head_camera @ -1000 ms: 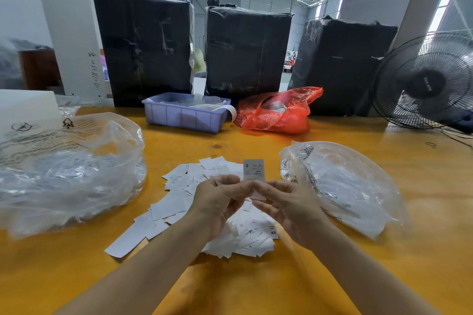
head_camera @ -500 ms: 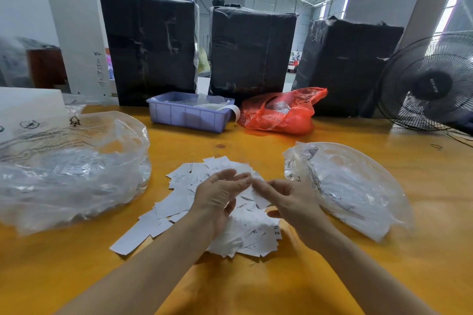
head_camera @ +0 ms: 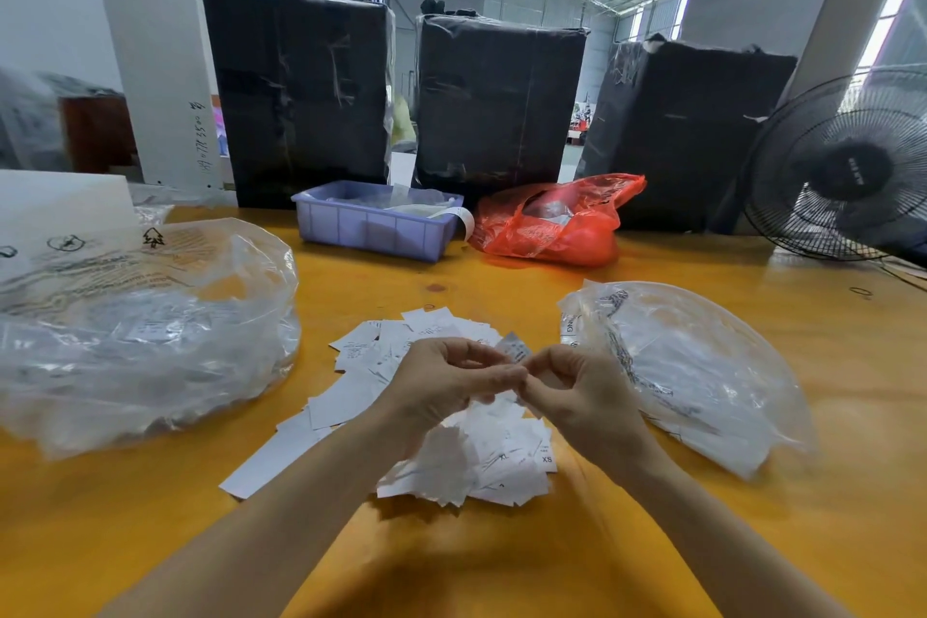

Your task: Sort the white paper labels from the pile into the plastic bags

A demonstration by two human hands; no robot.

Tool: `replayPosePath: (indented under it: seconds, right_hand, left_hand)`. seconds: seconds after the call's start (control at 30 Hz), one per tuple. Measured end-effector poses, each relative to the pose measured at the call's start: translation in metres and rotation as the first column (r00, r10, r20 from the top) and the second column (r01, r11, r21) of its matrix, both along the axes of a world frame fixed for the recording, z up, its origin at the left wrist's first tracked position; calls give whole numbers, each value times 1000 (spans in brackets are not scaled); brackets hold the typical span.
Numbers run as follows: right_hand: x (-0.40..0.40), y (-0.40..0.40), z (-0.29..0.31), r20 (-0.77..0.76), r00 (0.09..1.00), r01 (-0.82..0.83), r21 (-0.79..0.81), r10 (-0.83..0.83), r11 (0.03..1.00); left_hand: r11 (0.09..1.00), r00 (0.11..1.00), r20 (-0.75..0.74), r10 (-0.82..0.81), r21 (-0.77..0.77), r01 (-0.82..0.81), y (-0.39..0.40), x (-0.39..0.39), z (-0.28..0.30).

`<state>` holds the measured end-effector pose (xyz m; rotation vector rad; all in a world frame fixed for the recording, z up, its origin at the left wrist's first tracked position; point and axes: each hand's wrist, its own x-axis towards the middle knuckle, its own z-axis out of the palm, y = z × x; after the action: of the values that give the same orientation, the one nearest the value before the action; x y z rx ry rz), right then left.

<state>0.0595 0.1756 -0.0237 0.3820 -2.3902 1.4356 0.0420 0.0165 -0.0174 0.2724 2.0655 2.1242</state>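
Observation:
A pile of white paper labels (head_camera: 481,457) lies on the yellow table (head_camera: 827,492) in front of me. Above it my left hand (head_camera: 441,386) and my right hand (head_camera: 582,391) meet fingertip to fingertip. Between them they pinch one small white label (head_camera: 514,347), which sticks up tilted. A large clear plastic bag (head_camera: 145,331) holding labels lies at the left. A smaller clear plastic bag (head_camera: 702,366) with labels inside lies at the right, close to my right hand.
At the back of the table stand a lilac plastic tray (head_camera: 373,228) and a red plastic bag (head_camera: 552,226). Three black-wrapped bales (head_camera: 501,100) rise behind them. A black fan (head_camera: 847,171) stands at the far right. A white box (head_camera: 60,201) sits far left.
A label held upright between both hands went down to the pile half a second ago. Now the hands have risen slightly, pinching a tilted label between them.

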Motion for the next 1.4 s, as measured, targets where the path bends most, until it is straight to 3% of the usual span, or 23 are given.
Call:
replayPosePath:
  seconds: [0.17, 0.37, 0.5, 0.8, 1.0, 1.2, 1.4]
  right_hand:
    - [2, -1, 4, 3, 1000, -28, -10, 28, 1000]
    - [-10, 15, 29, -45, 998, 30, -130, -36, 991]
    - [-18, 13, 48, -47, 999, -21, -125, 15, 992]
    - [-29, -10, 61, -61, 994, -80, 87, 86, 993]
    - [-31, -11, 53, -140, 989, -1, 276, 41, 961]
    - [-30, -10, 52, -151, 987, -2, 364, 61, 931]
    - [-25, -11, 55, 20, 985, -162, 402, 168, 901]
  left_hand:
    - [997, 997, -25, 67, -39, -68, -6, -3, 0]
    - [978, 974, -96, 206, 46, -203, -12, -6, 8]
    - [966, 956, -135, 259, 59, -254, -13, -6, 13]
    - [960, 937, -208, 281, 39, -279, -18, -10, 15]
    - [968, 942, -230, 245, 9, -250, -16, -11, 14]
    - [971, 949, -219, 228, -15, -237, -17, -10, 14]
    - [977, 957, -215, 193, -47, -207, -17, -9, 15]
